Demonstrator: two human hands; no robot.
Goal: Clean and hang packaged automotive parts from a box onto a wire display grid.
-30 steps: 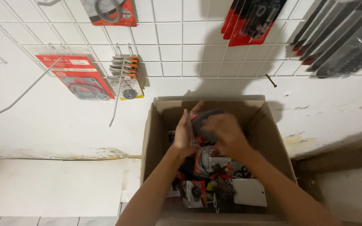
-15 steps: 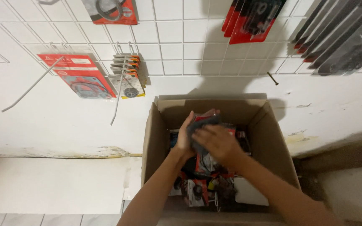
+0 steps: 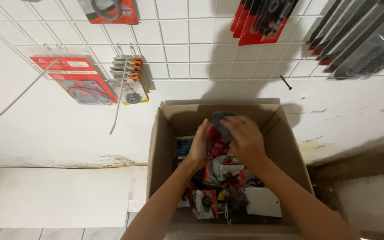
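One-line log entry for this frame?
hands: left hand and right hand both grip red-and-grey blister pack | where: over open brown cardboard box | inside: more red packs

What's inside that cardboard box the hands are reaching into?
The cardboard box holds a jumble of small red-and-black packaged parts and a white card. The left hand and right hand hide what lies beneath them.

A red blister pack with a dark grey part (image 3: 221,129) is standing upright over the open cardboard box (image 3: 285,146), sitting above the other red packets (image 3: 221,175) piled inside.
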